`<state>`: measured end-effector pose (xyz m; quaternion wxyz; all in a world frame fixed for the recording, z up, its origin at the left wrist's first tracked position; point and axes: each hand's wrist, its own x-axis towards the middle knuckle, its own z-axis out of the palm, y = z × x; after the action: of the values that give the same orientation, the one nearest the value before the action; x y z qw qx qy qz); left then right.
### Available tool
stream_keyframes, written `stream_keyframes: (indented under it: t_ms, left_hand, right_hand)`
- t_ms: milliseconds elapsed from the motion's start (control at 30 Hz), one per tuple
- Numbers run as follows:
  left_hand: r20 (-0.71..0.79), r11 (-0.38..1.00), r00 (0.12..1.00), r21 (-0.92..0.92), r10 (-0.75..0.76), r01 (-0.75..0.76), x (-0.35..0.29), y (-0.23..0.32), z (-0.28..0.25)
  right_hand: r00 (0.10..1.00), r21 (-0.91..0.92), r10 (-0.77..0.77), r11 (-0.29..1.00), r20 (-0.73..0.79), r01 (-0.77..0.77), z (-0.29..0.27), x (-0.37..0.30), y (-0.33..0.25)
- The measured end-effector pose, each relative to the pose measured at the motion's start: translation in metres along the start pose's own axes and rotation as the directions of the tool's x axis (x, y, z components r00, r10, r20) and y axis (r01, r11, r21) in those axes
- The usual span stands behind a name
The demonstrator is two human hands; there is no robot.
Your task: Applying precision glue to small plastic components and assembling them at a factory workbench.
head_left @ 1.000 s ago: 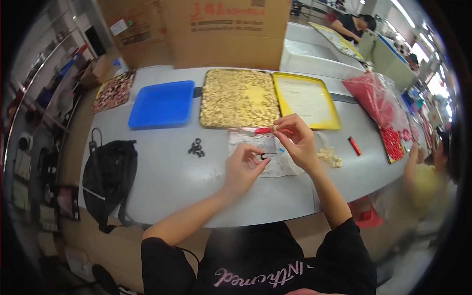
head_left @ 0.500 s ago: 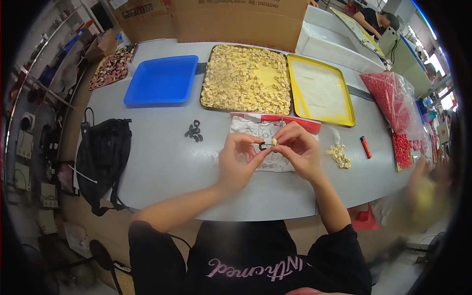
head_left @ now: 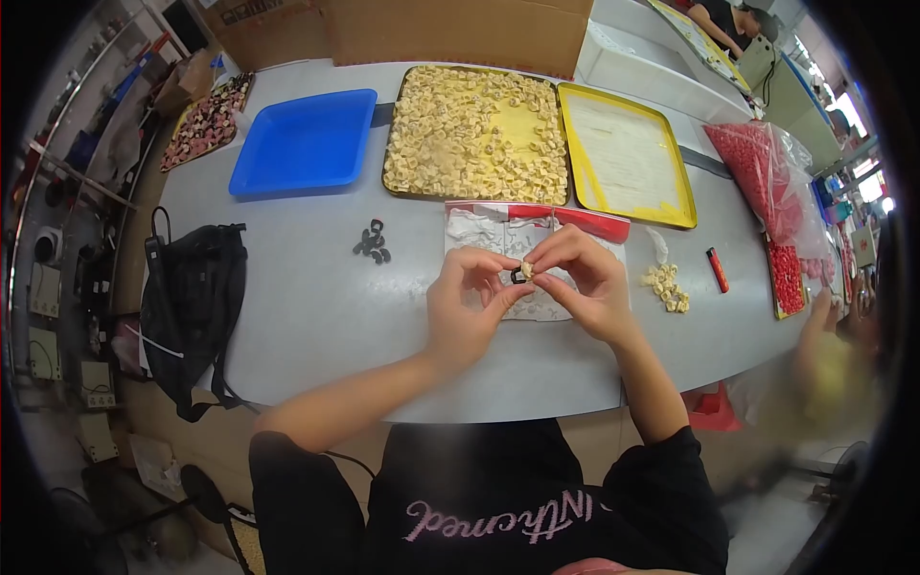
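Between thumb and forefinger, my left hand (head_left: pixel 467 298) pinches a small black piece (head_left: pixel 517 276). My right hand (head_left: pixel 591 285) pinches a small cream-coloured piece (head_left: pixel 528 269) and presses it against the black one. Both hands meet above a white sheet with a red band (head_left: pixel 604 226). To the left lies a small pile of black pieces (head_left: pixel 372 242). Right of my right hand is a loose heap of cream pieces (head_left: pixel 665 288). Behind the sheet, a yellow tray (head_left: pixel 515 123) is largely covered with many more cream pieces.
A blue tray (head_left: pixel 251 182) and a yellow-rimmed tray (head_left: pixel 688 196) flank the full one. Black bag (head_left: pixel 196 307) on the left; red lighter-like stick (head_left: pixel 717 270), bag of red pieces (head_left: pixel 757 172) on the right. Cardboard box (head_left: pixel 450 34) behind. Another person's blurred arm (head_left: pixel 815 350) at right.
The black and cream pieces, slightly apart before, now touch. The whole view has shifted a little, so the table's things sit slightly higher in the picture.
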<state>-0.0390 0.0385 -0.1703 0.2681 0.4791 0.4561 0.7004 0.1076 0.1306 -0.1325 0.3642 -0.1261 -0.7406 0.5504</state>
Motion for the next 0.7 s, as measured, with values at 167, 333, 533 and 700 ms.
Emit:
stream_keyframes:
  t_ms: [167,333,533,700]
  left_hand:
    - [-0.006,1.0,1.0,0.002,0.018,-0.018,0.0014,-0.0006,-0.0015]
    - [0.049,0.99,0.996,0.112,0.076,-0.081,0.002,0.0025,-0.004]
    - [0.122,0.966,0.975,0.159,0.185,-0.203,-0.0005,0.005,-0.0052]
    - [0.167,0.93,0.938,0.165,0.303,-0.329,-0.0005,0.0036,-0.0064]
  right_hand:
    - [1.0,-0.068,-0.002,0.998,0.02,0.003,-0.0009,0.0013,0.0008]
    - [0.997,0.048,0.073,0.996,-0.011,-0.073,0.0014,0.0004,-0.0016]
    - [0.93,0.314,0.362,0.877,0.065,-0.364,-0.0025,-0.0044,0.0009]
    - [0.879,0.421,0.441,0.773,0.18,-0.474,-0.0012,-0.0038,-0.0044]
